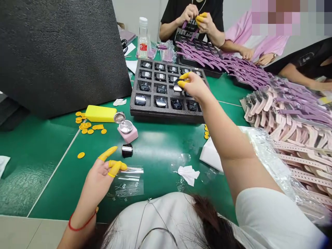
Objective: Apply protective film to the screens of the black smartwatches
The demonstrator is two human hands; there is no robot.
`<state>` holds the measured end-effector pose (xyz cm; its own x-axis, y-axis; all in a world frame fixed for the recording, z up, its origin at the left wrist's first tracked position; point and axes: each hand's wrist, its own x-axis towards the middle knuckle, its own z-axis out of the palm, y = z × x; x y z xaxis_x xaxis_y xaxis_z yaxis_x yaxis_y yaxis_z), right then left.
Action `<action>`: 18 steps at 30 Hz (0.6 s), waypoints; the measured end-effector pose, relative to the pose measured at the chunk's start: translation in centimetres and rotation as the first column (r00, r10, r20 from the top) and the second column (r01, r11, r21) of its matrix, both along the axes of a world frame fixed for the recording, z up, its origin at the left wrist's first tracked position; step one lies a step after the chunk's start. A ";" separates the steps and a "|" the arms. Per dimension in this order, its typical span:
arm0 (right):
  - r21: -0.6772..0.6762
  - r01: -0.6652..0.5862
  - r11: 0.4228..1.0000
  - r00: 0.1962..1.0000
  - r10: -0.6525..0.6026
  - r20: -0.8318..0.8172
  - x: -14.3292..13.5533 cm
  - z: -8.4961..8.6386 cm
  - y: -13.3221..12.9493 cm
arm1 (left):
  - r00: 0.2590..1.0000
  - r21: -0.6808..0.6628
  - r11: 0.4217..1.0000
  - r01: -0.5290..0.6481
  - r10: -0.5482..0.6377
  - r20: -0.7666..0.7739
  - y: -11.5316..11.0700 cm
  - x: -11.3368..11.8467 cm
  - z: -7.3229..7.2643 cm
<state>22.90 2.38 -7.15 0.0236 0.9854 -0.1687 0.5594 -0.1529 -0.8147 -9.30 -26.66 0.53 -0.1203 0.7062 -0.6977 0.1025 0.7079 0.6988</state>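
Yellow finger cots cover some fingertips on both hands. My right hand (194, 85) reaches over a black foam tray (168, 111) and pinches a small dark smartwatch body (177, 88) with a shiny face, at one of the compartments. Low over the table, my left hand (102, 174) has its index finger stretched out; its thumb and another finger are closed at the edge of a clear film sheet (132, 185) with printed lines. Just beyond these fingers lies a black watch body (127, 150), apart from the hand.
A pink pump bottle (128, 133), a yellow block (101, 113) and loose finger cots (84, 126) lie left of the tray. White wipes (188, 174) are in front. Pink straps (303, 155) and purple straps (249, 74) pile up right. Co-workers sit opposite; black foam (64, 52) stands left.
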 end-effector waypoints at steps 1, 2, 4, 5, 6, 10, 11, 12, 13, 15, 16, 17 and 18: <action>-0.032 -0.050 0.998 0.999 0.050 -0.001 -0.8 -0.4 -0.1 | 1.000 -0.021 1.000 -0.005 0.005 -0.003 0.0 -0.4 0.0; -0.068 -0.080 0.995 0.997 0.080 0.002 -1.5 -0.7 -0.3 | 1.000 -0.046 0.999 -0.001 0.000 -0.005 0.0 -0.8 0.0; -0.099 -0.084 0.992 0.996 0.088 0.036 -2.3 -1.3 -0.4 | 1.000 -0.107 0.994 0.021 -0.021 0.000 -0.1 -1.4 -0.2; -0.096 -0.065 0.993 0.995 0.072 0.072 -2.3 -1.5 -0.3 | 1.000 -0.138 0.990 0.029 -0.028 0.007 -0.1 -1.7 -0.3; -0.091 -0.046 0.995 0.992 0.056 0.111 -2.2 -1.7 -0.1 | 0.999 -0.165 0.986 0.031 -0.029 0.015 -0.1 -1.9 -0.5; -0.099 -0.096 0.990 0.951 0.121 0.283 -1.3 -1.3 -0.3 | 0.996 -0.218 0.974 0.054 -0.038 0.080 -0.2 -1.9 -1.2; -0.052 -0.123 0.991 0.932 0.133 0.337 -1.5 -0.8 -1.1 | 0.992 -0.220 0.973 0.073 -0.049 0.113 -0.1 -1.7 -1.4; 0.045 -0.139 0.989 0.910 0.110 0.401 -1.8 0.0 -2.2 | 0.988 -0.227 0.969 0.096 -0.064 0.144 0.0 -1.4 -1.6; 0.177 -0.165 0.970 0.894 0.071 0.443 -2.5 0.8 -3.8 | 0.983 -0.235 0.966 0.112 -0.072 0.171 0.2 -1.1 -1.7; 0.376 -0.264 0.888 0.891 0.075 0.448 -4.2 2.5 -7.9 | 0.973 -0.246 0.960 0.131 -0.077 0.217 0.4 -0.4 -2.0; 0.420 -0.352 0.837 0.892 0.163 0.422 -5.3 3.1 -10.3 | 0.967 -0.250 0.958 0.138 -0.077 0.242 0.5 0.1 -2.1; 0.433 -0.441 0.786 0.881 0.285 0.379 -6.3 3.5 -12.8 | 0.960 -0.253 0.956 0.149 -0.079 0.268 0.5 0.5 -2.2; 0.395 -0.541 0.743 0.838 0.435 0.330 -7.3 3.4 -15.1 | 0.952 -0.255 0.952 0.167 -0.088 0.294 0.5 1.0 -2.3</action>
<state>15.62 -12.75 -3.73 -0.5008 0.8280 0.2522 0.6111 0.5446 -0.5745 -8.28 -26.15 -1.82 0.1836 0.4791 -0.8584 0.0358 0.8694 0.4929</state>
